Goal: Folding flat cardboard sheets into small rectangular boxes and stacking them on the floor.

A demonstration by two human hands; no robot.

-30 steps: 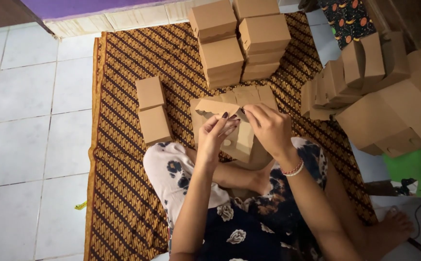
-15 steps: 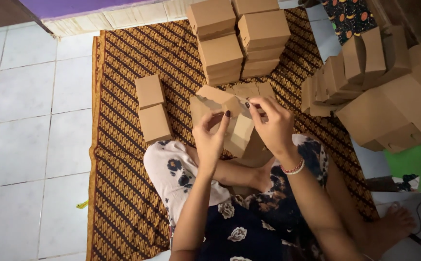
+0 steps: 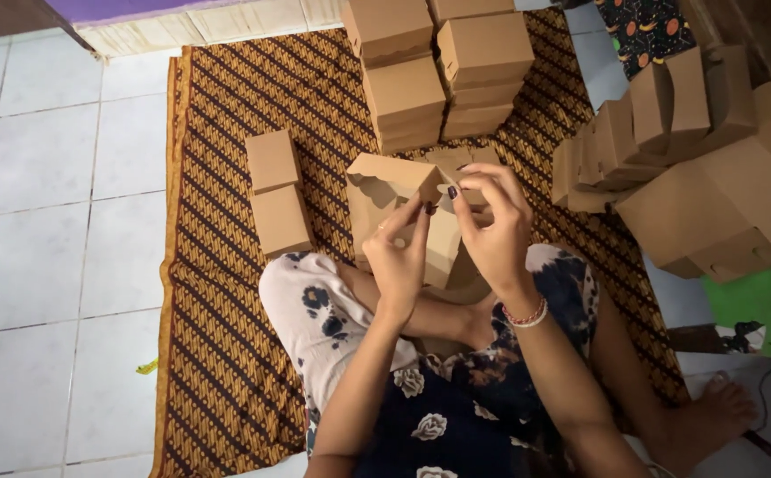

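My fingers [image 3: 456,190] pinch the thin flap edge of a half-folded brown cardboard box [image 3: 403,217], both hands closed on it above my lap: the right hand [image 3: 496,230] grips the top flap near its corner, the left hand [image 3: 398,257] braces the near wall from below. Since a second ago the box has tipped up and its lid panel has swung higher and leftward, so the open cut-out side now faces me; I judge the folding is partway along, with the flap not yet tucked. Around me, the patterned mat [image 3: 226,292] covers the tiled floor; the stack of finished boxes [image 3: 438,66] stands beyond my hands, and two closed boxes [image 3: 277,190] lie to my left.
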